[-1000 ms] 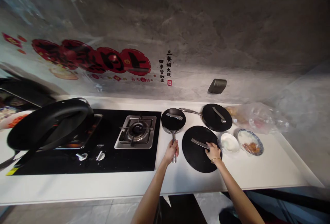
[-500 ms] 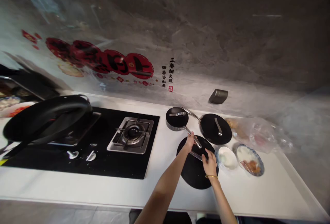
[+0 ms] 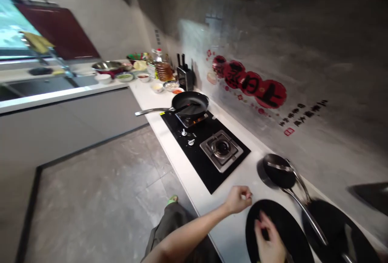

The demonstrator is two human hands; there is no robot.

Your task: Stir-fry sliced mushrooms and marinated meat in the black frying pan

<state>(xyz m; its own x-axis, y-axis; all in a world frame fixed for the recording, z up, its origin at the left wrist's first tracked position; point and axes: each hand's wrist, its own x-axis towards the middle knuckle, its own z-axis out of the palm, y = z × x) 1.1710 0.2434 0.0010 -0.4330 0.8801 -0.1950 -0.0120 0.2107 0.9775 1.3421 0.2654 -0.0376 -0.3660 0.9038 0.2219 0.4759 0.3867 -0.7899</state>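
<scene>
Right grip (image 3: pixel 269 243) over flat, round, matte-black lid (image 3: pixel 290 230)

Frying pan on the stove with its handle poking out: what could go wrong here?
1. The frying pan sits over an orange glow, probably a lit burner. Its handle seems to reach past the counter edge, so someone walking by could bump it.
2. The small pot has a long handle lying right beside the black lid under the right hand. Moving the lid might knock the pot.
</scene>
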